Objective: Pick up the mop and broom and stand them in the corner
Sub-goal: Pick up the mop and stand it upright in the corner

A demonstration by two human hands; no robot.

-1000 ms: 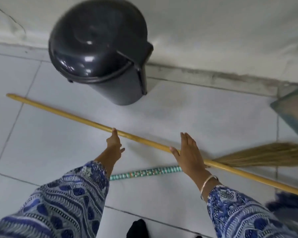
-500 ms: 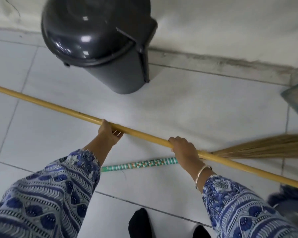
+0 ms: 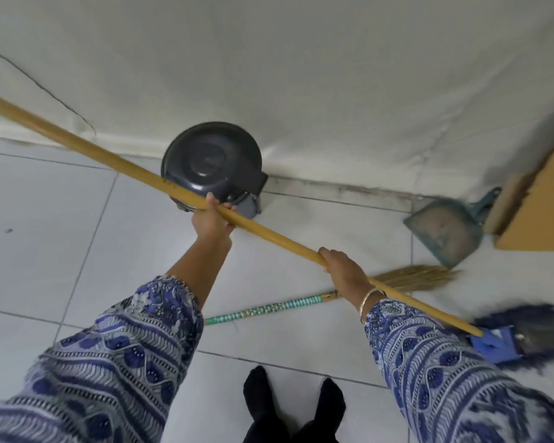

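Observation:
The mop has a long yellow wooden handle (image 3: 109, 159) and a dark blue stringy head (image 3: 531, 337) at the lower right. Both hands grip the handle and hold it above the floor, slanting from upper left down to lower right. My left hand (image 3: 210, 219) holds it near the middle and my right hand (image 3: 343, 266) holds it further toward the head. The broom (image 3: 288, 305) lies flat on the tiles under my right arm, with a green patterned handle and straw bristles (image 3: 419, 278) pointing right.
A black round lidded bin (image 3: 211, 164) stands against the white wall behind the mop handle. A teal dustpan (image 3: 445, 230) leans at the right beside a brown cardboard sheet (image 3: 544, 203). My feet in black socks (image 3: 295, 407) stand on the pale floor tiles.
Both hands closed on the mop handle and lifted it off the floor. The view rose, and the bin looks smaller and further away. The broom stayed on the tiles.

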